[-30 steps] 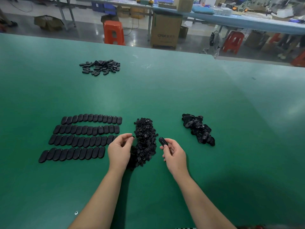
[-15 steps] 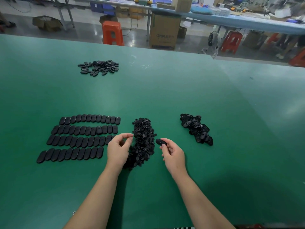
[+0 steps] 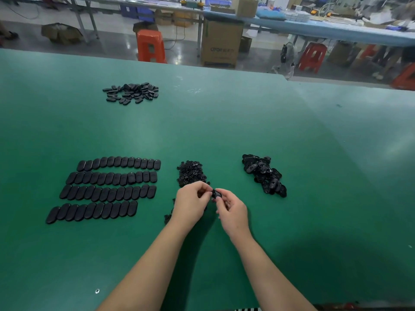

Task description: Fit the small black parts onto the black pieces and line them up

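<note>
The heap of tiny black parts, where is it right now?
In the head view, the heap of tiny black parts lies mid-table, just beyond the hands, between the lined-up rows and the right-hand pile.

Black pieces [image 3: 105, 189]: smooth, semi-gloss plastic. Table [image 3: 224, 131]: matt green mat. Stool [image 3: 151, 46]: glossy orange plastic.

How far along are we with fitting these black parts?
Done: four rows of black pieces lined up at left, the nearest row shorter. In hand: right hand holds one piece while left hand meets it. Left: the pile of pieces and small parts.
</note>
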The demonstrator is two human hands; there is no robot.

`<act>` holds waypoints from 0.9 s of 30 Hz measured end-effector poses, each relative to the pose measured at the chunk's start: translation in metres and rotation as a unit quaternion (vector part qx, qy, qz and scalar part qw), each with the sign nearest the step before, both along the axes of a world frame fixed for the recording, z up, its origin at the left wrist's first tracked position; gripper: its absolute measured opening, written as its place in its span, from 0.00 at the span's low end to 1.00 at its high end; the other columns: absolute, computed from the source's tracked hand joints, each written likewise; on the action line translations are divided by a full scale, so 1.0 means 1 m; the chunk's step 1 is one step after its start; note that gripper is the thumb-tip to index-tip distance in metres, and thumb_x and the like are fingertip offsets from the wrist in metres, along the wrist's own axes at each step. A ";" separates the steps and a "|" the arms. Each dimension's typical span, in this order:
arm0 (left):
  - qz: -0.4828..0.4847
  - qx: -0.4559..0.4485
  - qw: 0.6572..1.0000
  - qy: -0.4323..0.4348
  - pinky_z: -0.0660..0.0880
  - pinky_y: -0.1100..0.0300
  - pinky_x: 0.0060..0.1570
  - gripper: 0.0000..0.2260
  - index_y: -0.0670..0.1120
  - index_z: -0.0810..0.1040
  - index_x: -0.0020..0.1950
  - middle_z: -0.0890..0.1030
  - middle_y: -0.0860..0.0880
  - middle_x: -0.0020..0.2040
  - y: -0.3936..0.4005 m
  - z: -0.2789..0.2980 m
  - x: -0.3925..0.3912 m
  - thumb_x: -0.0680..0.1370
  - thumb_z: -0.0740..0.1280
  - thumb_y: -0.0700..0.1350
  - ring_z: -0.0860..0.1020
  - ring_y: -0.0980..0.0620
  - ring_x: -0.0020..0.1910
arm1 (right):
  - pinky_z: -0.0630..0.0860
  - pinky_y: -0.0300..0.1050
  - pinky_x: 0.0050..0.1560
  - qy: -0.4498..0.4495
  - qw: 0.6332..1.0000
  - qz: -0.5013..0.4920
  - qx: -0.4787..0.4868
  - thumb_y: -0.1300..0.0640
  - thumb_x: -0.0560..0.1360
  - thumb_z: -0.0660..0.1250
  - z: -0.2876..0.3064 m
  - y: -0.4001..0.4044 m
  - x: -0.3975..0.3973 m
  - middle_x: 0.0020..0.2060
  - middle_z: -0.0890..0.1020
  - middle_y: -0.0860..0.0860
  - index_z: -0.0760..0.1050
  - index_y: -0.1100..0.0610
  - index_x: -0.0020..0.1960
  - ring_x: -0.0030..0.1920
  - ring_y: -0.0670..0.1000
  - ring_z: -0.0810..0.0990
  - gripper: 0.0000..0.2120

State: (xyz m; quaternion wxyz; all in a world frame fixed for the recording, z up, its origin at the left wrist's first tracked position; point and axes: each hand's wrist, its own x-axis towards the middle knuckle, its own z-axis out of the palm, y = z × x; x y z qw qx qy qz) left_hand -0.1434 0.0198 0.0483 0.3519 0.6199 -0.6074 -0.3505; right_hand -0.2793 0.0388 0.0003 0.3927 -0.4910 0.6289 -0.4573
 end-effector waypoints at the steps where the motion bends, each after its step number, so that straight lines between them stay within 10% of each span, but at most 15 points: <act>1: -0.005 0.007 1.000 -0.007 0.71 0.70 0.37 0.05 0.50 0.84 0.45 0.83 0.57 0.38 0.000 0.000 -0.003 0.77 0.71 0.41 0.77 0.64 0.33 | 0.79 0.45 0.47 0.003 1.000 0.000 0.001 0.62 0.80 0.66 -0.001 0.000 0.000 0.47 0.87 0.47 0.81 0.52 0.60 0.42 0.42 0.82 0.11; 17: -0.002 0.015 0.994 -0.104 0.77 0.62 0.46 0.06 0.49 0.84 0.49 0.84 0.54 0.43 -0.007 -0.001 -0.012 0.78 0.69 0.41 0.79 0.58 0.41 | 0.77 0.31 0.48 0.042 0.999 0.011 -0.016 0.61 0.79 0.68 -0.003 -0.002 -0.001 0.44 0.86 0.39 0.83 0.50 0.58 0.46 0.38 0.83 0.11; 27: 0.002 0.020 0.997 -0.072 0.68 0.77 0.37 0.06 0.50 0.79 0.44 0.81 0.58 0.38 -0.011 0.000 -0.009 0.75 0.71 0.39 0.77 0.65 0.39 | 0.80 0.40 0.50 0.015 1.000 0.013 -0.012 0.62 0.79 0.67 -0.005 -0.003 -0.001 0.45 0.87 0.42 0.83 0.52 0.59 0.44 0.42 0.83 0.12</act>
